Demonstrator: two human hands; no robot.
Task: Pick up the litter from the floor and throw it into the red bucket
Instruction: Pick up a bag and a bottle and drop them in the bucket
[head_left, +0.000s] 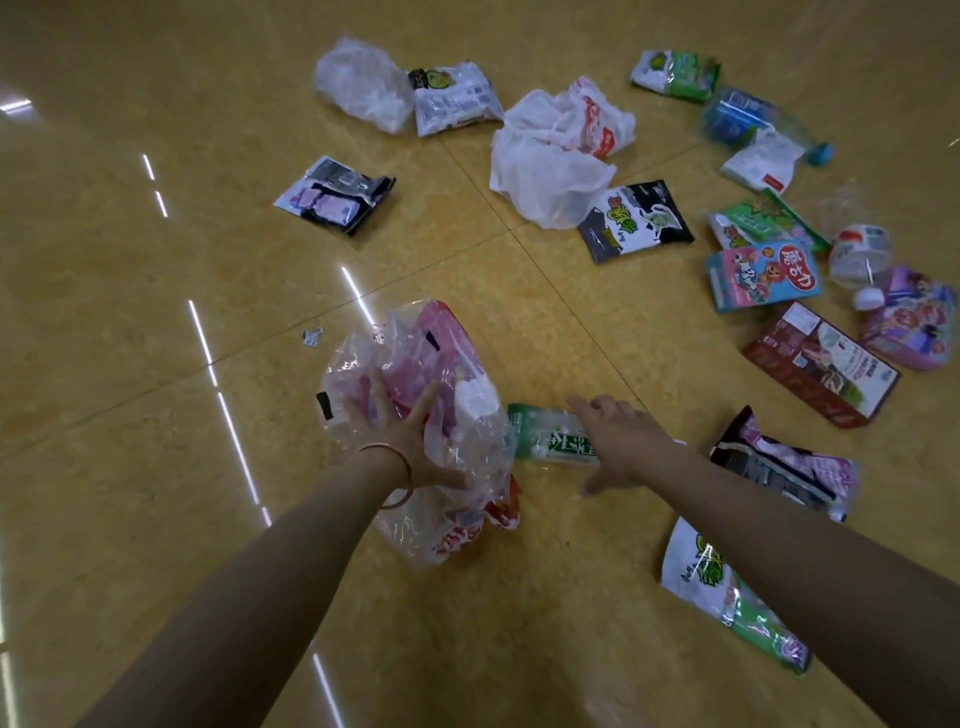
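My left hand (415, 441) grips a crumpled clear plastic bundle (415, 374) with red and pink wrappers inside, just above the floor. My right hand (615, 441) reaches with spread, straight fingers over a green and white packet (545, 436) lying on the floor, and holds nothing. Litter is scattered ahead: a white plastic bag (550, 156), a clear bag (363, 85), a black snack packet (636, 221), a dark purple packet (335, 195). The red bucket is not in view.
More wrappers and boxes crowd the right side: a red carton (821, 364), a blue and red box (763, 275), a purple pouch (789, 467) and a white and green bag (727, 592) under my right forearm. Glossy yellow floor tiles (156, 312) stretch left.
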